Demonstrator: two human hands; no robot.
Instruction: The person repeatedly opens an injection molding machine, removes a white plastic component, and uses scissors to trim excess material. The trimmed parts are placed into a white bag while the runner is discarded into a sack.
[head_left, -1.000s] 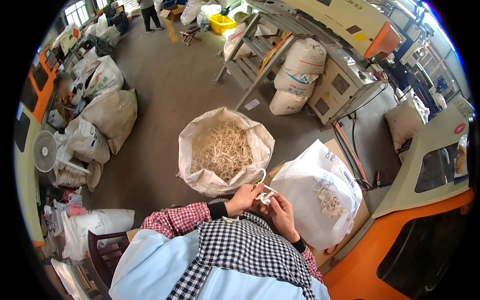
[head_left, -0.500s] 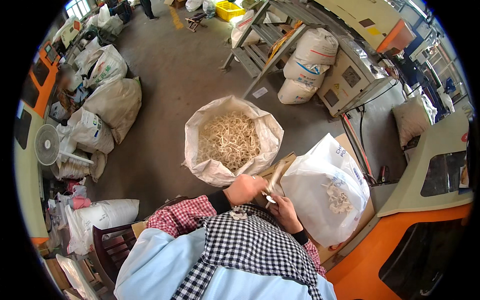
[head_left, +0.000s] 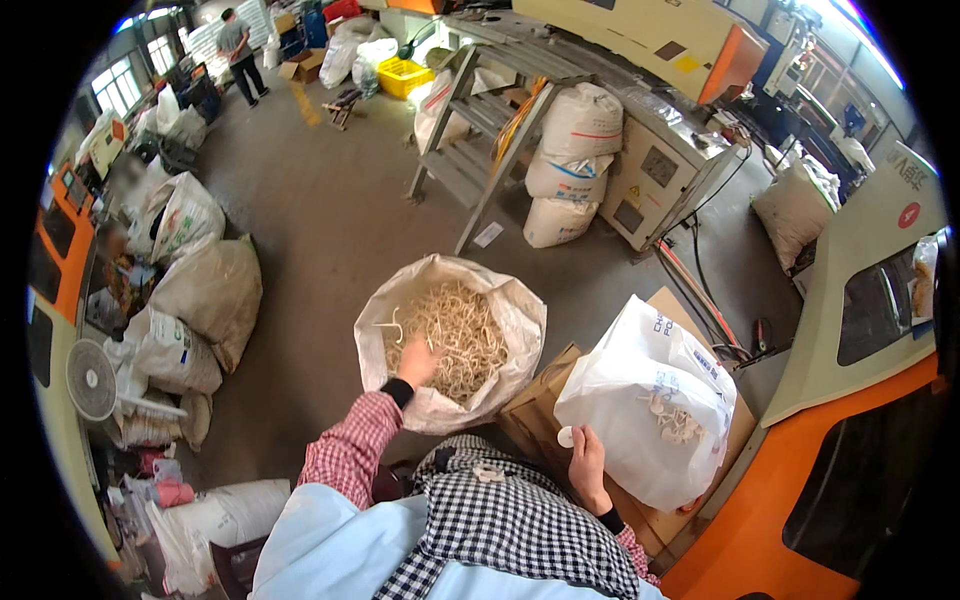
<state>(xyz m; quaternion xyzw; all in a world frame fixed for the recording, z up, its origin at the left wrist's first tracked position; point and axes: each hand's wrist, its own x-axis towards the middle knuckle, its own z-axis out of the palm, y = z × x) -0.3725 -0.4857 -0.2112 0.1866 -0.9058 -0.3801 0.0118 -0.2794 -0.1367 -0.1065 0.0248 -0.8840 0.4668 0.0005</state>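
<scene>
My left hand (head_left: 418,364) is over the near left part of a big open white woven sack (head_left: 520,385), which is filled with tangled cream curled strips (head_left: 465,330). Its fingers are smeared against the strips, so I cannot see whether they grip anything. One curved strip (head_left: 394,325) stands out just beyond that hand. My right hand (head_left: 590,465) pinches a small white round disc (head_left: 566,437) by its edge, beside a translucent white plastic bag (head_left: 620,440). Small pale pieces (head_left: 677,425) show in that bag. A few cream bits (head_left: 488,472) lie on my checked apron.
A cardboard box (head_left: 540,400) stands under and beside the plastic bag. Orange and cream machine panels (head_left: 830,420) close off the right. Metal steps (head_left: 480,130) and stacked sacks (head_left: 570,170) stand ahead. Full sacks (head_left: 210,300) and a fan (head_left: 92,380) line the left.
My left hand has parted from the right and reached forward left over the sack. My right hand has come a little right and down, with the white disc in it. The view has tilted up.
</scene>
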